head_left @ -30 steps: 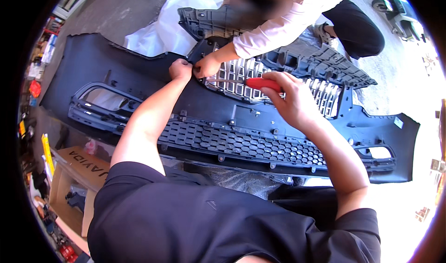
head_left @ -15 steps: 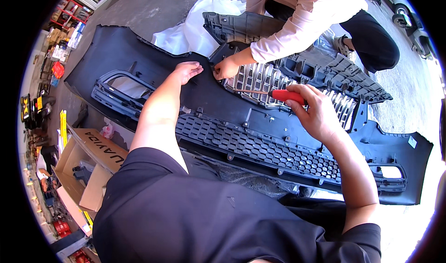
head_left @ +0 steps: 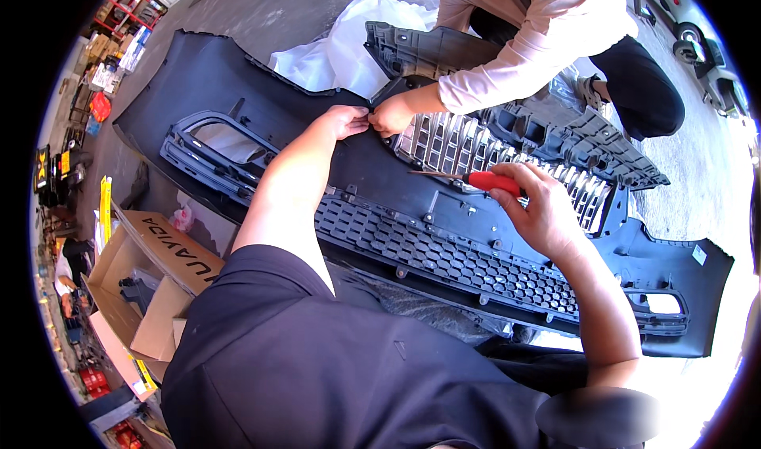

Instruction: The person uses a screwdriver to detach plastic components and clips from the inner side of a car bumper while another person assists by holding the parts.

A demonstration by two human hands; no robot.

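A large black car bumper cover [head_left: 372,164] lies in front of me with its inner side up. My left hand [head_left: 347,122] is closed at the cover's upper edge, its fingertips right beside a co-worker's hand [head_left: 390,116]; the exact pinch is partly hidden. In my right hand [head_left: 543,211] is a screwdriver with a red handle [head_left: 493,183], its thin shaft pointing left above the cover. Behind the shaft sits a silver-chrome grille [head_left: 452,144], set in the bumper's middle. The co-worker's hand rests at the grille's left corner.
A black honeycomb lower grille [head_left: 428,251] runs along the bumper's near side. Behind the chrome grille lies a long dark grey plastic panel [head_left: 587,132]. White plastic wrapping [head_left: 341,45] is on the floor. An opened cardboard box [head_left: 151,290] stands at left, near crowded shelves.
My left hand has moved right to the bumper's edge beside the co-worker's hand, and its fingers have closed in. My right hand still holds the screwdriver in about the same place.
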